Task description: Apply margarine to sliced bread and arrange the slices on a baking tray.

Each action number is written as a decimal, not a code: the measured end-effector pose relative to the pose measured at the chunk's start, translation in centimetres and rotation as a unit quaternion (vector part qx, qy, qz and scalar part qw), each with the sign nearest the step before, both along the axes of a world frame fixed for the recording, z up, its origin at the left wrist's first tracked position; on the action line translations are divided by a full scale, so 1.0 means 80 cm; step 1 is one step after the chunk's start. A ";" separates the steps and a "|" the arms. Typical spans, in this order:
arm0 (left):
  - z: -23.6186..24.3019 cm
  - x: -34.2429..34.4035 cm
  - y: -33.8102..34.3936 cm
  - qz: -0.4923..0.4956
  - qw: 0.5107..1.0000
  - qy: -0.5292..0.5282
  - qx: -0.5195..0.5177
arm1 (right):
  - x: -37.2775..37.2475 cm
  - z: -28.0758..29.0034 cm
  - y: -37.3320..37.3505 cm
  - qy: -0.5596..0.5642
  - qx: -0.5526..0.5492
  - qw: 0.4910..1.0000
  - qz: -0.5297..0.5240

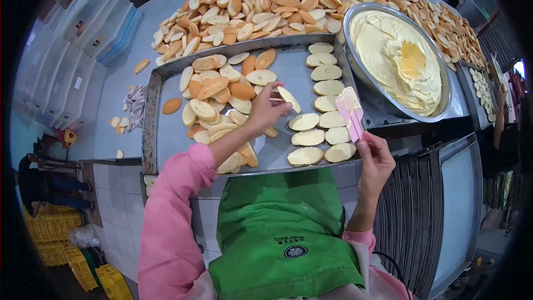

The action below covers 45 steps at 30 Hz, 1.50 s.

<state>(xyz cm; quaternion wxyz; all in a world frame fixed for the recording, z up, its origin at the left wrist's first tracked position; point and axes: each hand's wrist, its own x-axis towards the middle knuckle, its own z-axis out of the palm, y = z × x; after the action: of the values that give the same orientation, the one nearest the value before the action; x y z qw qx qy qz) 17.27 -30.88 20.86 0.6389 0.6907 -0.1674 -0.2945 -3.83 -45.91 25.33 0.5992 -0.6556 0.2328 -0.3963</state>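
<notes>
Bread slice is pinched betw. thumb & fingertips of L hand, held above tray, betw. loose heap & creamed slices. Pink spatula is gripped by its handle in R hand, blade smeared. If pinched too lightly, slice may be dropped; too hard, it may be snapped. Creamed slices could be smudged if brushed by blade, which looks close. Re writing: white lettering & round emblem are seen on green apron; bin label can't be read, too small.
</notes>
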 end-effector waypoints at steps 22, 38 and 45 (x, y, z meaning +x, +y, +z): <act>-0.019 0.009 -0.004 -0.187 0.865 -0.412 0.215 | -0.017 -0.003 -0.004 0.016 0.002 0.999 -0.034; 0.036 0.074 0.026 -0.206 0.664 -0.688 0.209 | 0.002 0.159 -0.202 0.349 -0.516 0.757 -0.196; 0.102 0.004 0.052 -0.045 0.999 -0.025 0.002 | 0.109 0.181 -0.278 0.532 -0.601 0.593 -0.063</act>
<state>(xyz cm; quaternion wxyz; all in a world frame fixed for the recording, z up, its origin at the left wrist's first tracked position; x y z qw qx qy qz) 17.60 -26.76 29.03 0.6192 0.6911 -0.2136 -0.3054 4.88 -68.11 39.84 -0.1872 -0.9452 0.2597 -0.0642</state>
